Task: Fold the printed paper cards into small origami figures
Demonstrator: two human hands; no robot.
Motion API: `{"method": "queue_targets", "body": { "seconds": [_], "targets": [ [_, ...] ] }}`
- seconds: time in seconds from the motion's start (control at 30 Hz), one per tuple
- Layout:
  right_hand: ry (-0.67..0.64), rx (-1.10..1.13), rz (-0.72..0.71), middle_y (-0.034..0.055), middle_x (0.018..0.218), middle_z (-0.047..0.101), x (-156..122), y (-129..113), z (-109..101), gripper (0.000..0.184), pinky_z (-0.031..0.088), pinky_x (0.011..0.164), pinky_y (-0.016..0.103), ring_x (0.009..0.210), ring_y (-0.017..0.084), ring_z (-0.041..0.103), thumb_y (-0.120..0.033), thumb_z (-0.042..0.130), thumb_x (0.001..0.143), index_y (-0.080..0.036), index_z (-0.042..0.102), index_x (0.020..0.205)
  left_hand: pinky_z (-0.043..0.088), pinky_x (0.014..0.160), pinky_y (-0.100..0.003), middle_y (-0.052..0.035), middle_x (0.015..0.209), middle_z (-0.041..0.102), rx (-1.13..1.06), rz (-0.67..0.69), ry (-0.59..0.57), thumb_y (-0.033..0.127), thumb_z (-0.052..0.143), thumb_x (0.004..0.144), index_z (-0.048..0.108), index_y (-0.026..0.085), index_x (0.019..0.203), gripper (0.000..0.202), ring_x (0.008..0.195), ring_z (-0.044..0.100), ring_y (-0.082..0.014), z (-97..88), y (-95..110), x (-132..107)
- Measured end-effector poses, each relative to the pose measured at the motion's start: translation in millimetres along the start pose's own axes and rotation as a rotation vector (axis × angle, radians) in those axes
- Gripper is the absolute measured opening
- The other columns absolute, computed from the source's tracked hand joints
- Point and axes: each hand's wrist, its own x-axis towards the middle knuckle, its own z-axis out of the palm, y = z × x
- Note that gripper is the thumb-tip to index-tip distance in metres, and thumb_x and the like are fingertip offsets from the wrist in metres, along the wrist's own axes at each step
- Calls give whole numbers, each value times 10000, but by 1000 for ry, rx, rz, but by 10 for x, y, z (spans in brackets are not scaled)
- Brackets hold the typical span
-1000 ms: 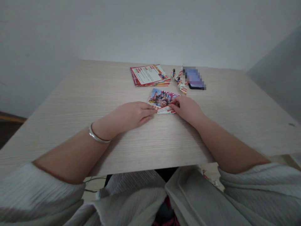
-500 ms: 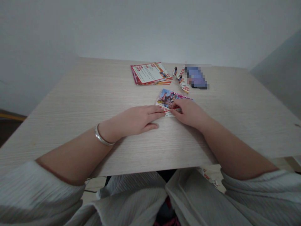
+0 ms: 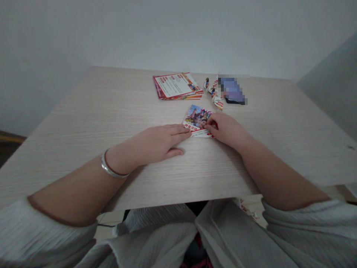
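Note:
A colourful printed leaflet lies on the table in front of me, with a picture on its upper part and a white and red strip along its near edge. My left hand lies flat, fingers stretched out, its fingertips on the leaflet's lower left corner. Over the leaflet's right side, my right hand has its fingers curled and its thumb close to the index finger, on the paper. That hand covers the right part of the leaflet.
Beyond the leaflet is a stack of printed leaflets. Twisted, crumpled paper pieces lie right of the stack, beside a phone-like dark object blurred by pixels. The wooden table meets a wall at the back.
My right hand has slid to the right along the leaflet, uncovering more of its picture and strip. My left hand has shifted slightly left, still flat.

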Motion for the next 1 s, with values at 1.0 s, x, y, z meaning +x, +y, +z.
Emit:
{"method": "queue_targets", "body": {
  "seconds": [1.0],
  "targets": [
    [-57, 4, 26, 114, 1090, 773, -16, 58, -75, 182, 469, 831, 349, 948, 254, 675, -134, 546, 978, -199, 711, 1021, 319, 1318, -389, -175, 1718, 390, 2, -8, 20, 542, 417, 1108, 390, 102, 1653, 701, 1599, 394, -257, 34, 3, 22]
  ]
}}
